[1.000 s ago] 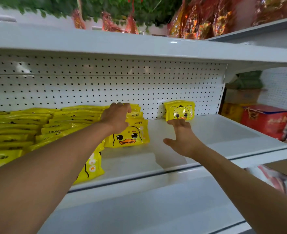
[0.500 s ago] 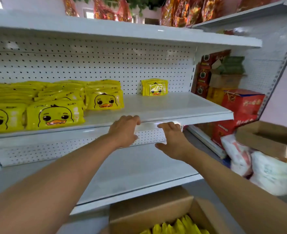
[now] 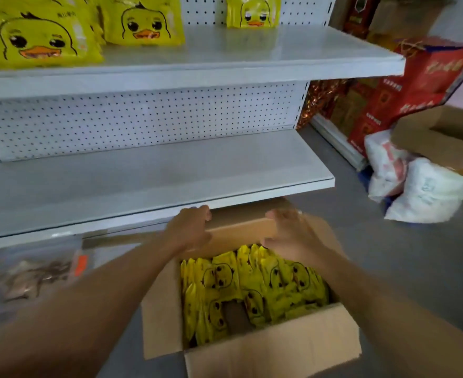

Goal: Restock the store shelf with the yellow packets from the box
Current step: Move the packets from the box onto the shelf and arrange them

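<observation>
While hands (image 3: 241, 236) hover, apparently empty, packets (image 3: 252, 290) lie below.

I see the box (image 3: 252, 347) on the floor in front of the shelf unit, packets (image 3: 252, 285) packed inside it. Above it my left hand (image 3: 189, 230) and right hand (image 3: 293, 238) hover — side by side. More packets (image 3: 42, 39) stand on the upper shelf (image 3: 279, 50); the lower shelf (image 3: 170, 173) sits beneath it.

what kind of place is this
Most likely a small shop aisle during restocking: white pegboard-backed shelves, yellow duck packets displayed on the upper one, and an open cardboard box of the same packets on the floor.
</observation>
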